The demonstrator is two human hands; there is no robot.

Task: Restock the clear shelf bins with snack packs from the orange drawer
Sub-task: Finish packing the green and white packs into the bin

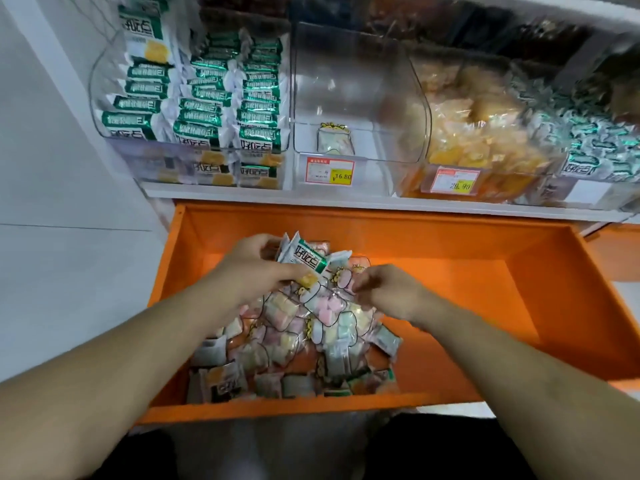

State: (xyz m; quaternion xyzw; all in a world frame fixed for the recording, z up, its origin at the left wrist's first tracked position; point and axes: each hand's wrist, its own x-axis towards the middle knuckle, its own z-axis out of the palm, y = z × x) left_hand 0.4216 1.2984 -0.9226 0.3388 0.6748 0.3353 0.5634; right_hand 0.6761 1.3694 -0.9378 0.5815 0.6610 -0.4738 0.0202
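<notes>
Reaching down into the pulled-out orange drawer (pixel 450 237), both hands work at the heap of snack packs (pixel 304 327) piled in its left half. The drawer's right half shows bare orange floor, with open room between the heap and the right wall; the heap's near edge lies against the front wall. The drawer's back wall sits just under the white shelf (pixel 346 199).

On that shelf stand clear bins side by side. The left bin (pixel 104 77) is packed with rows of green-and-white packs. The middle bin (pixel 360 98) holds a single pastel pack (pixel 335 142) lying at its front, with a red-and-yellow price tag (pixel 330 172) below it. The right bin (pixel 485 126) is full of yellow-orange packs and carries a second price tag (pixel 456 181); further green packs sit at the far right. A pale wall runs down the left side.

The left hand (pixel 256 271) has its fingers curled round a bunch of packs; the topmost, a green-and-white pack (pixel 306 259), has its long axis running diagonally, tilted up to the left and away from the person. The right hand (pixel 384 289) pinches the edge of a clear pastel pack (pixel 325 306) on top of the heap.
</notes>
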